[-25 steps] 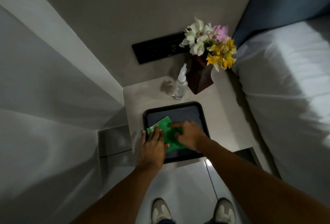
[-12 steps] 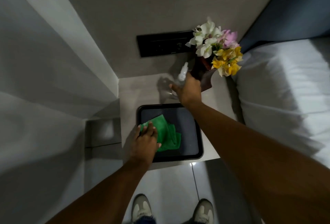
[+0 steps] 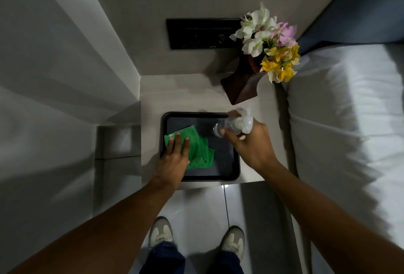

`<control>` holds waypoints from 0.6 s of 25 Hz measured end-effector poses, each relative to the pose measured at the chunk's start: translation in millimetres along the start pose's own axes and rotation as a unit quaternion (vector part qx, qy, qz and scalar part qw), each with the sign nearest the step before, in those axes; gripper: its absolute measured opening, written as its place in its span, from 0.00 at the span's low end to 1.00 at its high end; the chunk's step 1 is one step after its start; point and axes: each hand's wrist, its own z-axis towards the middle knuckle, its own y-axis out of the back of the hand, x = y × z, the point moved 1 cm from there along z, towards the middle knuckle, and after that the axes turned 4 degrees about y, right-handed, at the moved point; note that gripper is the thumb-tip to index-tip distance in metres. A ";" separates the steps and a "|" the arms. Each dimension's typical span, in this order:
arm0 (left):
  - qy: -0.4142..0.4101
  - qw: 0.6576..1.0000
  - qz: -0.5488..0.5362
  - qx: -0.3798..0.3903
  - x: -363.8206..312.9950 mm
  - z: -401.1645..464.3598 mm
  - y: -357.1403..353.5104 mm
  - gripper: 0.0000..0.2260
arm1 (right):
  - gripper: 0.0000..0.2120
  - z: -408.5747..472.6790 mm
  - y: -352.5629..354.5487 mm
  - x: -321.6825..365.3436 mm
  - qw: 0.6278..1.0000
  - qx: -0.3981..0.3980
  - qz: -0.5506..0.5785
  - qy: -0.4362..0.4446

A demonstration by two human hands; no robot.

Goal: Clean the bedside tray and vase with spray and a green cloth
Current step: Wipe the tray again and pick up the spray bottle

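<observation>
I am looking down on the bedside table (image 3: 185, 92). My left hand (image 3: 175, 160) is lying flat, pressing the green cloth (image 3: 196, 149) onto the black tray (image 3: 225, 164) at about 9 o'clock. My right hand (image 3: 251, 142) is gripping the clear spray bottle (image 3: 231, 124) over the tray's 2 o'clock corner, tilted and blurred. The dark vase (image 3: 240, 87) with flowers (image 3: 269, 42) is standing at 1 o'clock, apart from the tray.

Left hand (image 3: 175, 160) flat, right hand (image 3: 251, 142) gripping
</observation>
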 end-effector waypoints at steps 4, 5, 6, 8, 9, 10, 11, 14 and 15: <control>-0.005 1.000 0.002 0.026 0.6 2.5 0.2 0.30 | 0.23 -23.6 -4.7 -17.7 0.999 0.041 -0.007 -0.011; -0.007 1.000 0.002 0.030 1.9 4.0 0.5 0.30 | 0.23 -25.7 -7.6 -21.1 0.999 0.034 -0.002 -0.015; -0.006 0.999 0.002 0.037 2.6 4.5 1.3 0.30 | 0.22 -27.0 -10.3 -23.9 0.999 0.028 0.003 -0.018; -0.006 0.999 -0.001 0.040 3.6 4.9 1.5 0.30 | 0.20 -25.8 -14.8 -28.7 0.999 0.019 0.021 -0.025; -0.005 0.999 -0.002 0.039 3.7 5.0 0.8 0.30 | 0.20 -25.5 -16.8 -30.8 0.999 0.016 0.035 -0.029; 0.002 0.999 0.002 0.047 2.4 4.0 3.3 0.30 | 0.20 -26.0 -18.1 -30.7 0.998 0.016 0.053 -0.034; 0.006 0.999 0.006 0.046 1.7 3.5 4.1 0.30 | 0.21 -27.2 -19.9 -30.6 0.997 0.015 0.071 -0.038; 0.009 0.999 0.039 0.034 -1.0 1.3 11.0 0.30 | 0.23 -26.7 -23.2 -28.5 0.995 0.021 0.087 -0.052; 0.006 0.998 0.054 0.017 -2.7 -1.2 12.6 0.30 | 0.25 -26.8 -24.2 -28.5 0.995 0.036 0.081 -0.054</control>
